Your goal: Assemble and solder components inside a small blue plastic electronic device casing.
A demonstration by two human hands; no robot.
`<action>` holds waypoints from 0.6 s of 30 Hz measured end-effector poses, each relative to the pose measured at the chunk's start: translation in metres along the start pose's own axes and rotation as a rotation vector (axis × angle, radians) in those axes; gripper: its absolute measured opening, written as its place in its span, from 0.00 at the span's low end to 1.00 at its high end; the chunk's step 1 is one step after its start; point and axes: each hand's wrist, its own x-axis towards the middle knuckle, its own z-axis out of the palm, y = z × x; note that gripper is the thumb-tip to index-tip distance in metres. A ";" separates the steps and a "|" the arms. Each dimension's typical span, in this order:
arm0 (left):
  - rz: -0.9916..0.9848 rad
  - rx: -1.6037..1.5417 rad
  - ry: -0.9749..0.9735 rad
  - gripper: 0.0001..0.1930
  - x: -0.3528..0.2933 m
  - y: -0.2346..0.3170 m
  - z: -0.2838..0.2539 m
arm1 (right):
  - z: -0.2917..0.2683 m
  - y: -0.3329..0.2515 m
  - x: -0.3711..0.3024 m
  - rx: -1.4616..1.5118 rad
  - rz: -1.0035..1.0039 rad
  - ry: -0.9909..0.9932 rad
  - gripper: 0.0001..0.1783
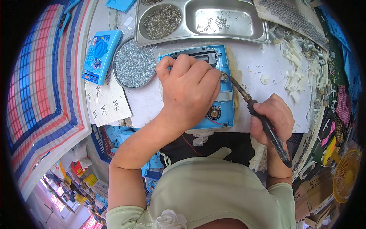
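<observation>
My right hand (281,116) is wrapped round the black handle of a soldering iron (275,140). Its hot end reaches up and left to the right side of an open blue plastic casing (228,115), close to the fingers of my left hand (191,88). Those left fingers are bent and pressed down over the casing; what they pinch is hidden beneath them. Inside the casing show a black strip along the top, a small round speaker (214,112) near the bottom, a white piece and a thin red wire.
Left of the casing stand a round tray of small silvery screws (134,64) and a blue toy shell (101,57) on handwritten paper (110,105). Behind is a steel compartment tray (228,37) with springs. White plastic pieces (295,72) lie scattered at right; a yellow fan (346,176) stands lower right.
</observation>
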 end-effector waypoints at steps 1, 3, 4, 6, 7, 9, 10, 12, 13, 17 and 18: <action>0.002 -0.001 0.002 0.11 0.000 0.000 0.001 | 0.000 0.000 0.000 0.001 0.000 0.003 0.15; 0.002 -0.001 0.002 0.11 0.000 0.000 0.000 | 0.000 -0.001 0.002 0.007 0.000 0.007 0.16; 0.003 -0.002 0.001 0.11 0.000 0.000 -0.001 | -0.001 -0.002 0.002 0.003 0.002 0.004 0.16; 0.002 0.000 0.000 0.11 0.000 0.000 -0.001 | -0.002 -0.002 0.003 -0.006 0.005 -0.004 0.16; 0.001 0.002 -0.002 0.11 0.000 0.000 -0.001 | -0.002 -0.003 0.003 -0.005 0.004 -0.002 0.16; 0.001 0.002 -0.001 0.11 0.000 0.000 -0.001 | -0.002 -0.002 0.003 -0.006 0.004 0.005 0.16; 0.000 0.002 0.002 0.11 0.000 0.000 0.000 | -0.002 -0.002 0.002 -0.009 0.006 0.001 0.16; 0.000 0.001 0.005 0.11 0.000 0.000 0.000 | -0.001 -0.002 0.000 -0.014 0.011 -0.007 0.16; 0.000 0.000 0.005 0.11 0.000 0.000 0.000 | -0.001 -0.002 0.000 -0.017 0.013 -0.012 0.15; -0.005 -0.002 -0.009 0.11 0.000 0.000 -0.001 | 0.001 -0.003 0.001 -0.024 0.019 -0.011 0.15; -0.005 -0.002 -0.005 0.11 0.000 0.000 -0.001 | 0.002 -0.002 0.001 -0.023 0.020 -0.006 0.15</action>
